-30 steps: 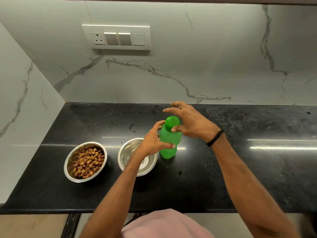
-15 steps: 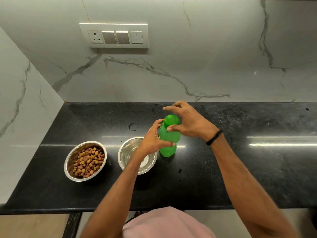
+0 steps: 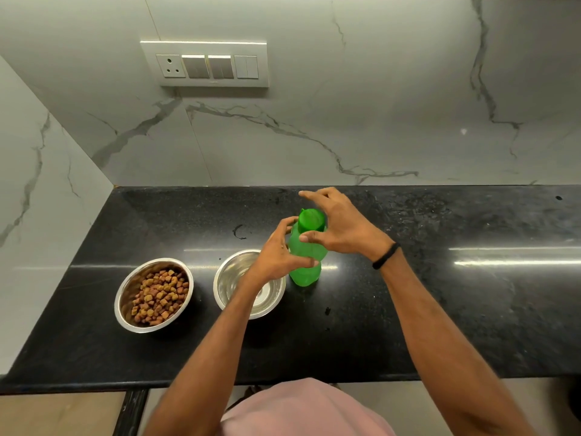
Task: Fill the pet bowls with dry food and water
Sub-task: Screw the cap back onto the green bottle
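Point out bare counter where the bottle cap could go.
Widest bare stretch: black counter right of the green bottle, out to the frame edge. Another strip runs behind the kibble bowl and second bowl, up to the marble wall. Crowded: bowls and bottle, close together.

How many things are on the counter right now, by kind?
Steel bowls: 2 (dry-food bowl; second bowl to its right, contents unclear)
Bottles: 1 (green bottle, upright, gripped by the left hand, with the right hand at its cap)
Total: 3
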